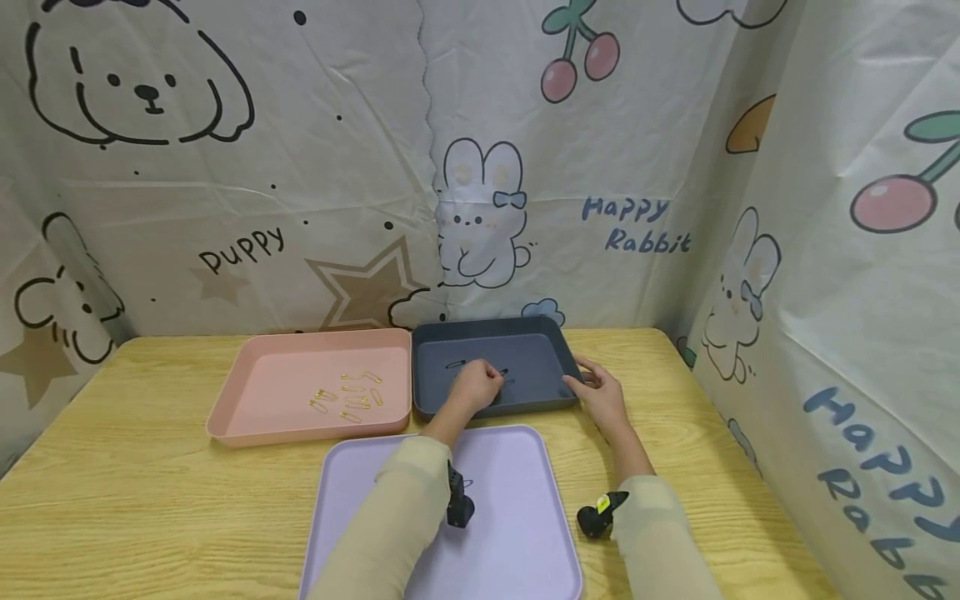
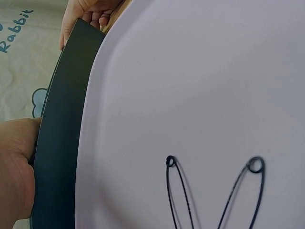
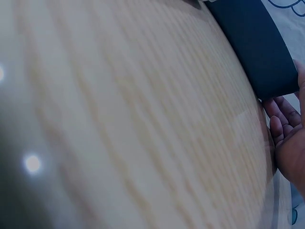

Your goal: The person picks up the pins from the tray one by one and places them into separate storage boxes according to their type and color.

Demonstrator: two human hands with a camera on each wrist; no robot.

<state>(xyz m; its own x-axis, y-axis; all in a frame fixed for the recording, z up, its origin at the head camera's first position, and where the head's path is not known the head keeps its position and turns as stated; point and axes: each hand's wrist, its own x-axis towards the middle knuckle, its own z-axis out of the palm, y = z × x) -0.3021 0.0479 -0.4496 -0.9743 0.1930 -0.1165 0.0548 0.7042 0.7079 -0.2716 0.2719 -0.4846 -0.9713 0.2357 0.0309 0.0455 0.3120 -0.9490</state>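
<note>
My left hand (image 1: 476,387) is over the dark blue-grey tray (image 1: 536,354), pinching a black safety pin (image 1: 503,372) at its fingertips. Another black safety pin (image 1: 455,364) lies on that tray's floor, left of the hand. At the tray's right end, my right hand (image 1: 600,396) grips the rim, thumb over the edge and fingers along the outside wall. Below the left forearm is a lilac tray (image 1: 517,517). Two black safety pins, one at left (image 2: 178,191) and one at right (image 2: 255,164), lie on it in the left wrist view, partly cut off by the frame.
A pink tray (image 1: 262,383) with several gold safety pins (image 1: 356,402) stands against the dark tray's left side. All trays rest on a wood-grain table (image 1: 150,500). A printed cloth (image 1: 360,167) hangs behind and at the right.
</note>
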